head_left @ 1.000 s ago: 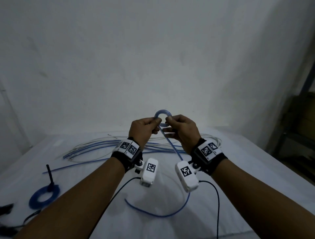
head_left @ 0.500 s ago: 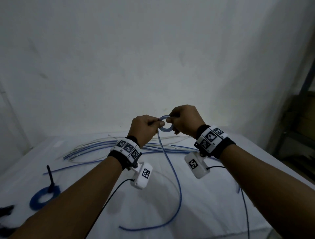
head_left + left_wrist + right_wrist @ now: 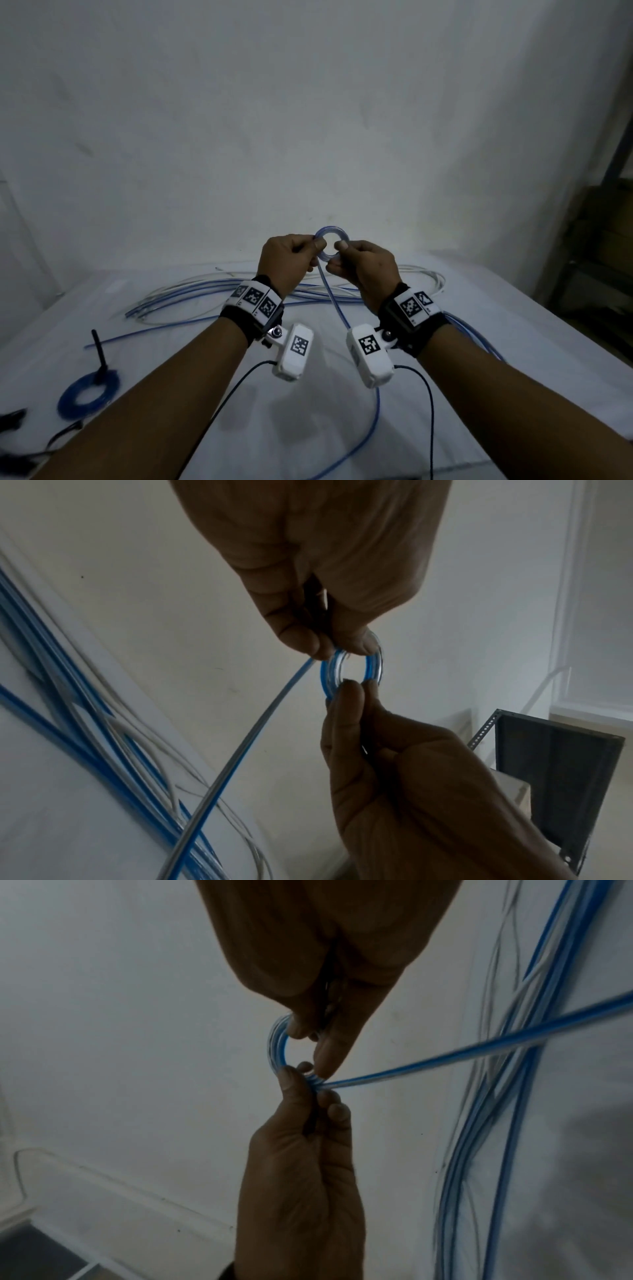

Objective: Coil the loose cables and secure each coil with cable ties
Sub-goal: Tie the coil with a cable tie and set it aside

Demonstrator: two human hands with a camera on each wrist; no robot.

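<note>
A small coil point(image 3: 330, 229) of clear-and-blue cable is held up above the white table point(image 3: 513, 342). My left hand point(image 3: 317, 245) pinches its left side and my right hand point(image 3: 339, 250) pinches its right side. The cable's free tail point(image 3: 334, 301) drops from the coil between my wrists and curves over the table. In the left wrist view the coil point(image 3: 373, 666) sits between my left hand point(image 3: 329, 645) above and my right hand point(image 3: 352, 693) below. In the right wrist view the coil point(image 3: 277, 1047) shows between my right hand point(image 3: 308, 1031) and left hand point(image 3: 301, 1080).
Loose blue and white cables point(image 3: 205, 291) lie across the back of the table. A wound blue coil point(image 3: 87, 394) with an upright black tie point(image 3: 99, 353) lies at the front left. Dark items point(image 3: 10, 416) sit at the left edge, a dark shelf point(image 3: 599, 274) stands right.
My right hand swung up over the coil and has come back down beside it. The tail on the table has shifted and its loop lies further right.
</note>
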